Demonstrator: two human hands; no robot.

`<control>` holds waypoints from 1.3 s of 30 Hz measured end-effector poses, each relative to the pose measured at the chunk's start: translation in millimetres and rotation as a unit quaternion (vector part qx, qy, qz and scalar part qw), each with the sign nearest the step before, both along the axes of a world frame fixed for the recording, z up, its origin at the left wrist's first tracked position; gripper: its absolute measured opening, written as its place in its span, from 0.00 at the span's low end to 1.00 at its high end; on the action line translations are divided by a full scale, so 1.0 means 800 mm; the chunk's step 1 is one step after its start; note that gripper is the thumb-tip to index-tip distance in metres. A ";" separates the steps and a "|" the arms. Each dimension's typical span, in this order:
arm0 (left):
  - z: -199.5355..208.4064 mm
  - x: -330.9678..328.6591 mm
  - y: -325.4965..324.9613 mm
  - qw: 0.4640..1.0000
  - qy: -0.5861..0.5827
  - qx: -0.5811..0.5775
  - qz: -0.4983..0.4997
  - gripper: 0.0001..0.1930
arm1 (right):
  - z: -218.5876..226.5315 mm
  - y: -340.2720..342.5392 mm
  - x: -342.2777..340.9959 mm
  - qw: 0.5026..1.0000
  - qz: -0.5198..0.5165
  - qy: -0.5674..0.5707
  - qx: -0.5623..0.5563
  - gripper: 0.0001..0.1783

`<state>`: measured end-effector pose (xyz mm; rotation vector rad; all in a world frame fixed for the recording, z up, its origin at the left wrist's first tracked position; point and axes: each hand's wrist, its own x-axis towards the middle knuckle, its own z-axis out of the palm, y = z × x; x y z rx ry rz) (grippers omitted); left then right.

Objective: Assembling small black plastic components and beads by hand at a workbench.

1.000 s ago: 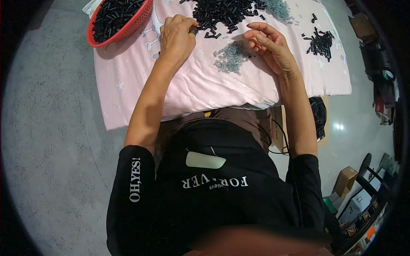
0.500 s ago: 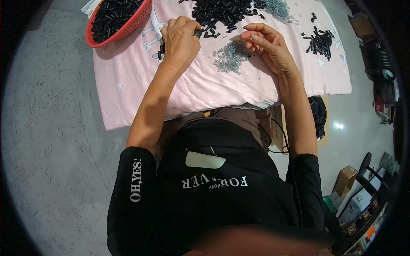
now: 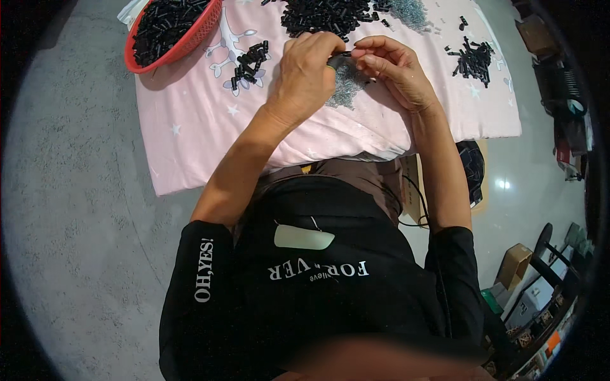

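My left hand (image 3: pixel 308 73) is closed on a small black plastic piece (image 3: pixel 346 54), whose end sticks out toward the right. Curled beside it, my right hand (image 3: pixel 399 68) has thumb and fingertips pinched at that end; anything between them is too small to make out. Below the hands lies a pile of tiny clear pieces (image 3: pixel 346 89), partly hidden by my left hand. To the left sits a small group of black pieces (image 3: pixel 250 63). A large heap of similar black pieces (image 3: pixel 324 16) lies beyond my hands.
A red plastic basket (image 3: pixel 206 28) full of black pieces stands at the far left of the pink cloth (image 3: pixel 190 149). Another clear pile (image 3: pixel 412 14) lies at the back, and a smaller black pile (image 3: pixel 473 61) at the right. Boxes (image 3: pixel 513 267) stand on the floor at right.
My left hand has moved right, from the small black group to my right hand, bringing a black piece. My right hand has stayed nearly in place, its fingertips closing in on the piece.
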<state>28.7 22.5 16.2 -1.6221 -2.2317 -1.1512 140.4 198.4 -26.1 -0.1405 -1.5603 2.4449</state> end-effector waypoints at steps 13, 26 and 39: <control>-0.002 0.012 0.013 0.999 -0.026 0.010 -0.041 0.14 | -0.003 0.003 0.001 1.000 0.011 0.006 0.003 0.09; -0.017 -0.011 -0.010 0.998 -0.009 -0.065 -0.008 0.14 | -0.008 0.009 -0.002 0.998 -0.025 0.052 -0.037 0.09; -0.018 -0.012 -0.018 0.997 -0.016 -0.077 0.008 0.13 | 0.004 -0.008 -0.002 0.993 -0.105 0.020 0.054 0.12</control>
